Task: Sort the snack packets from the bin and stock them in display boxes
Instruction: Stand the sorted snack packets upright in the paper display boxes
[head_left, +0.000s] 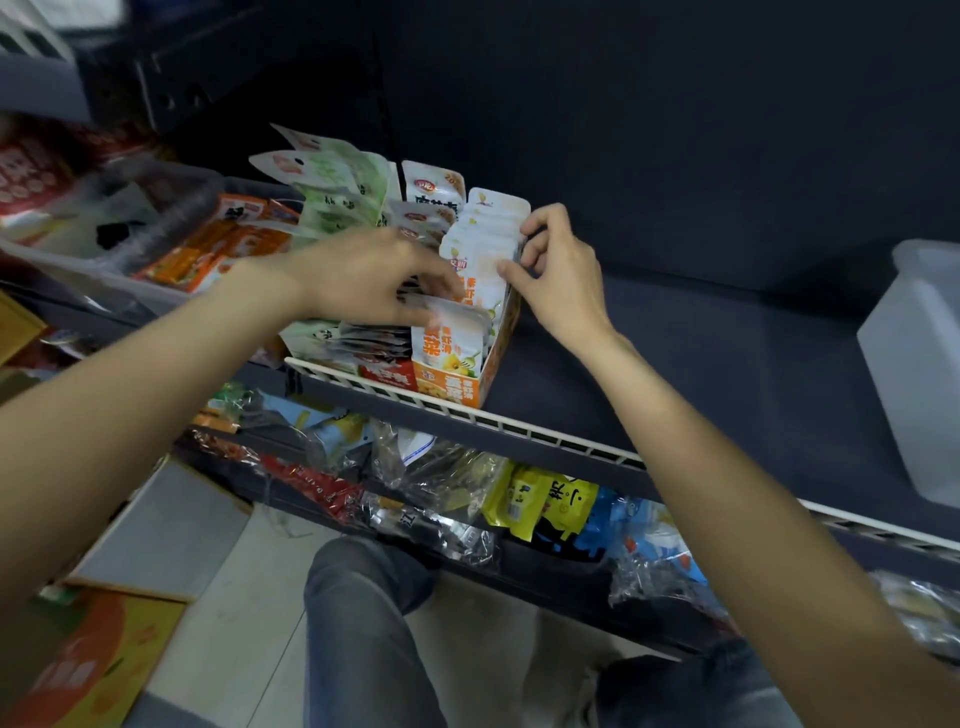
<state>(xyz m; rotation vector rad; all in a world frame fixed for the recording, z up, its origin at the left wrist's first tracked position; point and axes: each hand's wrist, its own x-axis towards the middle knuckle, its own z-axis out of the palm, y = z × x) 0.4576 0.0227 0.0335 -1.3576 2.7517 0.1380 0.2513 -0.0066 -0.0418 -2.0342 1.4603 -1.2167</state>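
Both hands working white snack packets in an orange display box on the shelf.

Far left: clear bin (156, 283) with orange packets (218, 249) inside. Next, green packets (337, 192) standing upright just left of the box. Left hand (363, 280) fingers curled, pinching a white packet (457, 317) at the front of the row. Orange display box (457, 387) sits at the shelf's white rail (519, 423). Right hand (558, 270) grips the white packet row (488, 234) at its right edge, thumb and fingers bent. Far right: translucent container (919, 364).
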